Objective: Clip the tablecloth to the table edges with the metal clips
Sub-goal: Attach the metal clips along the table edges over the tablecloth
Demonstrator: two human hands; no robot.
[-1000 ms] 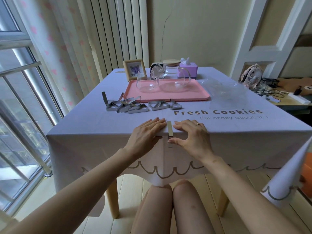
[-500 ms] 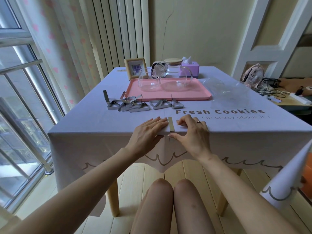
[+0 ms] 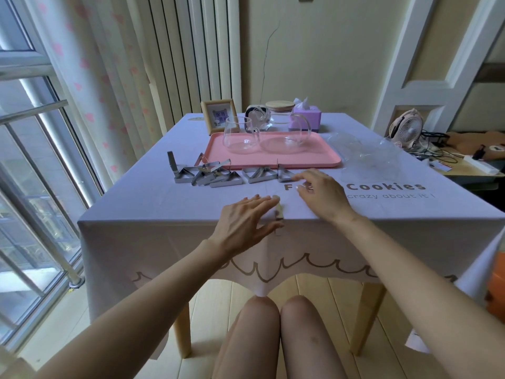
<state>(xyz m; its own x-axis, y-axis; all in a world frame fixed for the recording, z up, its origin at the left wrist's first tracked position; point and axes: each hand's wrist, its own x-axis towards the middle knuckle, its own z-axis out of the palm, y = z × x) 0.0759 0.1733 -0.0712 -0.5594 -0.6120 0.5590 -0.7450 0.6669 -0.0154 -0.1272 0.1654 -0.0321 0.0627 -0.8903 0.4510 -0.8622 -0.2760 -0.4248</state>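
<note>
A pale lilac tablecloth [image 3: 153,203] printed "Fresh Cookies" covers the table and hangs over its near edge. One metal clip [image 3: 279,210] sits on that near edge at the middle, partly hidden by my left hand [image 3: 246,222], which lies flat on the cloth beside it with fingers spread. My right hand [image 3: 321,194] hovers open above the cloth, fingertips close to the rightmost of several loose triangular metal clips [image 3: 213,176] lying in a row in front of the tray. It holds nothing.
A pink tray [image 3: 325,157] with two glass cups stands mid-table. Behind it are a photo frame [image 3: 218,114], a glass jar with wooden lid and a purple tissue box [image 3: 306,119]. Clear plastic wrap [image 3: 366,154] lies at right. A fan and cables sit on a side desk.
My right hand has let go of the clip on the table edge and moved forward toward the loose clips. My left hand stays by the fitted clip.
</note>
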